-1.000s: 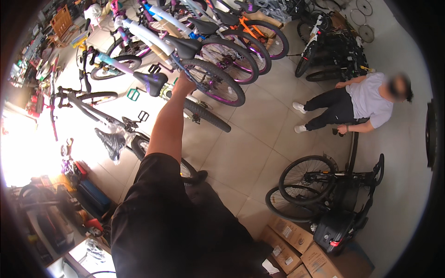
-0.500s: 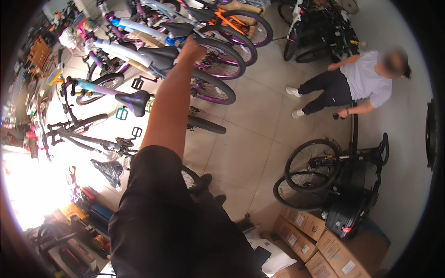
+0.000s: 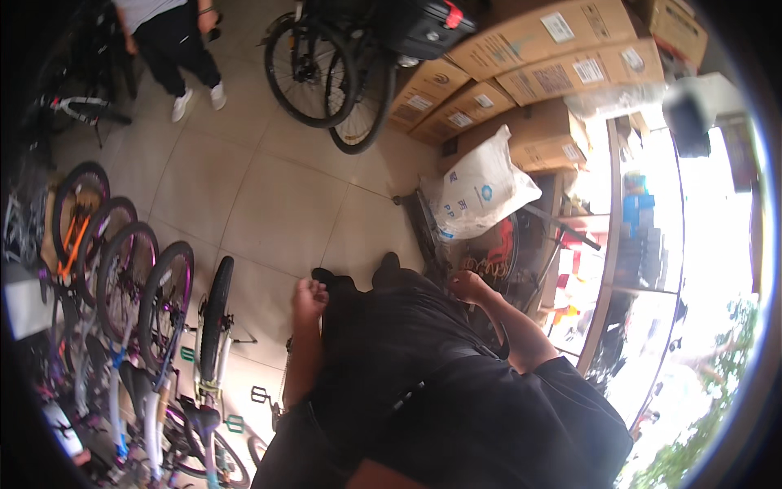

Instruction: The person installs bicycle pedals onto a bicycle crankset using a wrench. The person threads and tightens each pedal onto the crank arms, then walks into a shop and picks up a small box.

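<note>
My left hand (image 3: 309,300) hangs beside my dark clothes, over the tiled floor, its fingers loosely curled with nothing seen in them. To its left stands a bicycle with a black rear tyre (image 3: 215,314) and green pedals. My right hand (image 3: 467,287) is closed at the right of my body, just below a white woven sack (image 3: 485,191) with blue print. What it holds, if anything, is hidden. Behind that hand, a dark round shape with orange-red lettering (image 3: 497,257) is partly covered.
Several bicycles with purple-rimmed wheels (image 3: 167,306) line the left side. A black bicycle (image 3: 326,73) stands ahead, beside stacked cardboard boxes (image 3: 538,61). At the upper left stands a person in dark trousers (image 3: 167,49). A bright glass case (image 3: 643,236) is at the right.
My view has swung right, toward the boxes and glass case. An arm that was stretched out over the bicycle saddles is drawn back; both hands now show near my body.
</note>
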